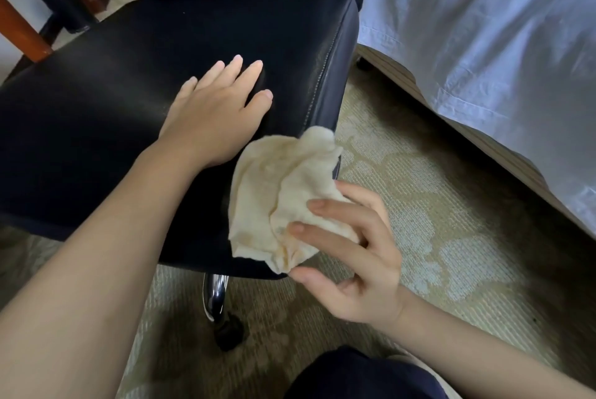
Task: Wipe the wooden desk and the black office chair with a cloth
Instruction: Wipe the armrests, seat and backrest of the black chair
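**Clerk:** Which items are to be entered, largest first?

**Recorder:** Bed (483, 44), white sheet, at the right. Black office chair (113, 115): only the seat and lower back are seen, on patterned carpet (435, 221). A wooden leg (22, 24), thought to belong to the worktop, is seen at the far left. Cloth (283, 195): cream and bunched, lying against the seat's near right corner.

**Clerk:** And the grips?

**Recorder:** Left grip (216, 108): laid flat on the seat with fingers straight and spread; nothing is held. Right grip (348, 253): the cloth is pinched between thumb and partly extended fingers.

**Clerk:** Which step is judged to be in hand?

**Recorder:** The chair stage, with the seat steadied and the cloth brought to its edge. Whether the worktop is done cannot be told. Next, the cloth would need to be pressed flat and drawn across the seat, the left grip being lifted clear of its path.
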A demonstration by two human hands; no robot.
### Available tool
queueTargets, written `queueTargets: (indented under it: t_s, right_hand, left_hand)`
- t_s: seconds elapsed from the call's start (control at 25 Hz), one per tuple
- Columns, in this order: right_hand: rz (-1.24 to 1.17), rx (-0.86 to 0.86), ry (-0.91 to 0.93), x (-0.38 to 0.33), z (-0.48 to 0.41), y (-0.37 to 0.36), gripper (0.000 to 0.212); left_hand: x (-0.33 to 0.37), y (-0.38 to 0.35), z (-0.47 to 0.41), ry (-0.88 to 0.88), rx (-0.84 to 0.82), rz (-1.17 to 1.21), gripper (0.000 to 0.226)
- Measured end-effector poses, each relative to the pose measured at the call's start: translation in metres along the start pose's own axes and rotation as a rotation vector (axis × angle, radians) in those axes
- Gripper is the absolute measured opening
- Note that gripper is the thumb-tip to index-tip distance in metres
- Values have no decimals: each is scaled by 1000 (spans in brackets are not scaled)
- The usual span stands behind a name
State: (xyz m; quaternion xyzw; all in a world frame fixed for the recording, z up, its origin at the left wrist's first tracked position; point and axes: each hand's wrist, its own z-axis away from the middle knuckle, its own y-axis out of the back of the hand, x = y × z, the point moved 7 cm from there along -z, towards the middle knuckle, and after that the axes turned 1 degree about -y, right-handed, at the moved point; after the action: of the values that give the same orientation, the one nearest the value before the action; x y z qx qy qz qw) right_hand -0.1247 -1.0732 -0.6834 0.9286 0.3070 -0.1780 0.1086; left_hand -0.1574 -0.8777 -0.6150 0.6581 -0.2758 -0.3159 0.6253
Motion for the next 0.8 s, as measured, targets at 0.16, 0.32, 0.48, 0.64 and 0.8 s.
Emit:
queueTargets:
  t_s: [0.16, 0.32, 0.48, 0.64, 0.8]
  right_hand:
    - [3, 54, -21, 5, -21, -2, 22]
    - [32, 155, -363, 54, -54, 3, 7]
    - [-64, 141, -417, 56, -48, 2, 4]
    - [-106, 16, -230, 11, -13, -1, 11]
    - [-76, -26, -107, 5, -1, -3, 12]
  left_hand:
    - [-1, 0, 1, 0, 23, 8, 62]
    - [-3, 3, -2, 42, 72, 102, 54]
    - [-6, 0, -6, 43, 97, 125, 55]
    - [-4, -4, -5, -12, 48, 20, 72]
    - [-5, 1, -3, 29, 87, 81, 62]
